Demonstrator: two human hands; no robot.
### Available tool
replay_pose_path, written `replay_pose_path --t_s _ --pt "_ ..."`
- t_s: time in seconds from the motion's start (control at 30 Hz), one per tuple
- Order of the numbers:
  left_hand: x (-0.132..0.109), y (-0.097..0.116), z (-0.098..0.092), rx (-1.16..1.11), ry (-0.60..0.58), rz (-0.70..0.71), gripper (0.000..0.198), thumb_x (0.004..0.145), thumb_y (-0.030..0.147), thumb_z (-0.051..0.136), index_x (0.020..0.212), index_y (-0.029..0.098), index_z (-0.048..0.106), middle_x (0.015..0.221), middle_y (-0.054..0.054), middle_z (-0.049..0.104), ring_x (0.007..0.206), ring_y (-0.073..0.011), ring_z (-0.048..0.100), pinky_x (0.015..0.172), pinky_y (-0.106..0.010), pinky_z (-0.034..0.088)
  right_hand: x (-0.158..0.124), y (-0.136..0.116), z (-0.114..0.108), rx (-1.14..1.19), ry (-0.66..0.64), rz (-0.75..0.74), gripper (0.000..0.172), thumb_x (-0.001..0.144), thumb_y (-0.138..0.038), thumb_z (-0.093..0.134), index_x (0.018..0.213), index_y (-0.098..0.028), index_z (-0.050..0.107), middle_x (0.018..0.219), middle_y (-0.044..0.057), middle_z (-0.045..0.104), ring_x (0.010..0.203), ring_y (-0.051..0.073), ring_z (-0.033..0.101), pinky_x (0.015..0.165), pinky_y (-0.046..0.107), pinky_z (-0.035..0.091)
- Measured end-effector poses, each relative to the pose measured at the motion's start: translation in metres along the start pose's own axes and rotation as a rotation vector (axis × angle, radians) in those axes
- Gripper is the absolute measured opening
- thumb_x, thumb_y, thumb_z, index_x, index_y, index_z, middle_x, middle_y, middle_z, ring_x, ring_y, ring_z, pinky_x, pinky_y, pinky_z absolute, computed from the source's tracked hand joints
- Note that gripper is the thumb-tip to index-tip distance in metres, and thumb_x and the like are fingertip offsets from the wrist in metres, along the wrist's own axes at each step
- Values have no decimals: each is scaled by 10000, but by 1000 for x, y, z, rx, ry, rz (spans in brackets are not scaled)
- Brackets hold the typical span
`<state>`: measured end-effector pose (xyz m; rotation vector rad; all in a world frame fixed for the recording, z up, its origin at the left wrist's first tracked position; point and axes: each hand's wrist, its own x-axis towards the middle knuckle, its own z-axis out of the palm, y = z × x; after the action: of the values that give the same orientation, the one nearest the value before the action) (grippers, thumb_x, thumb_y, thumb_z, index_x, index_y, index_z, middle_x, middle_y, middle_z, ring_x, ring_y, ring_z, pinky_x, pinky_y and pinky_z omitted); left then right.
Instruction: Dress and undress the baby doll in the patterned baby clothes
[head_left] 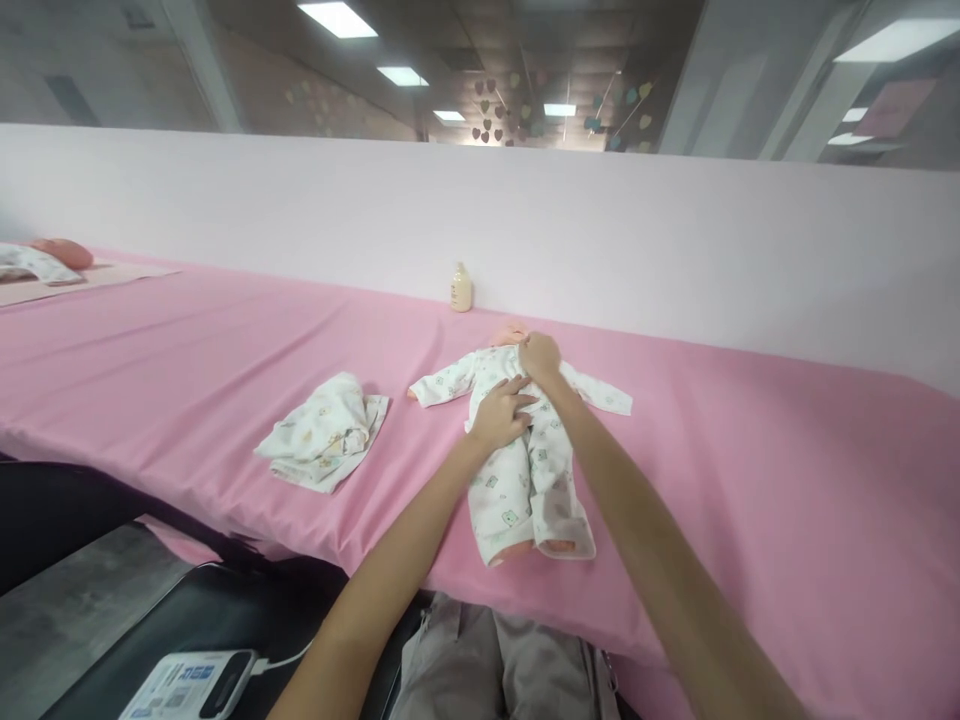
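Observation:
A baby doll (512, 335) lies on its back on the pink-covered table, its head mostly behind my right hand. It wears a white baby outfit (502, 490) with small green prints; the sleeves spread to both sides and the legs point toward me. My left hand (499, 412) rests on the doll's chest and belly, fingers spread over the cloth. Up at the neckline, my right hand (538, 355) is closed, its fingertips pinching the outfit near the collar. Exactly what lies between those fingers is partly hidden.
A folded printed cloth (324, 432) lies left of the doll. Against the white wall stands a cream pump bottle (460, 288). Another doll (64, 252) lies at the far left. Below the table edge are a black chair (247, 610) and a white device (187, 685) with a cable.

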<state>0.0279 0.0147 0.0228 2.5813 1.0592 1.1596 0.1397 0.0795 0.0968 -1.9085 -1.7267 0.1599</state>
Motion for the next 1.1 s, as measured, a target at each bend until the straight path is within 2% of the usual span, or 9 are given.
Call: replay_pose_path --t_s 0.07,0.13,0.27,0.43,0.5,0.57,0.7,0.9,1.1 --pt "0 0 -2 17 -11 4 299 646 131 488 875 211 663 1158 -62 624 1030 -263 586 978 -420 414 11 1 24 11 6 31 374 924 -252 314 1062 -108 631 1105 186 612 1025 258 576 862 333 415" --pt "0 0 -5 32 -19 -27 263 649 139 477 866 219 602 982 -59 655 909 -251 602 898 -400 438 14 7 38 18 12 27 391 930 -273 301 1072 -135 638 1106 163 617 1017 248 577 857 330 417" --pt "5 -2 -7 -19 3 -151 253 721 185 462 967 240 482 874 -38 667 797 -259 614 720 -362 444 10 20 43 49 51 -9 372 925 -307 323 1139 -231 618 1120 80 617 1006 205 568 844 285 415" --pt "40 -5 4 100 144 -447 240 850 262 417 1078 197 459 703 -63 659 709 -286 642 682 -365 426 6 25 44 73 122 -27 371 911 -307 343 1144 -227 621 1131 76 588 976 187 557 819 262 414" --pt "60 -10 9 184 141 -501 282 890 287 374 1131 174 466 725 -95 658 728 -296 649 682 -371 431 7 26 46 93 131 -50 346 899 -286 372 1107 -226 643 1121 63 599 982 178 551 826 248 409" --pt "79 -18 12 235 89 -540 299 902 266 356 1159 171 476 841 -123 665 804 -290 654 699 -364 440 10 28 50 135 163 -69 322 888 -259 401 1084 -221 654 1122 49 614 997 168 549 843 239 403" --pt "102 -35 17 328 -4 -675 261 894 280 400 1076 180 559 1092 -144 607 932 -269 630 750 -345 453 18 32 58 263 254 -54 260 863 -248 472 998 -200 689 1062 42 661 962 176 582 843 263 414" --pt "101 -52 24 401 -31 -548 314 934 281 309 1065 228 590 1144 -104 565 948 -237 618 735 -320 449 24 34 63 358 245 1 224 854 -260 507 958 -227 703 982 34 700 892 177 619 803 275 446" --pt "93 -54 23 370 15 -550 331 916 243 309 1090 257 591 1123 -76 594 969 -233 613 740 -322 449 21 34 62 402 249 -16 214 831 -209 537 957 -215 710 977 34 709 902 176 628 836 280 453"
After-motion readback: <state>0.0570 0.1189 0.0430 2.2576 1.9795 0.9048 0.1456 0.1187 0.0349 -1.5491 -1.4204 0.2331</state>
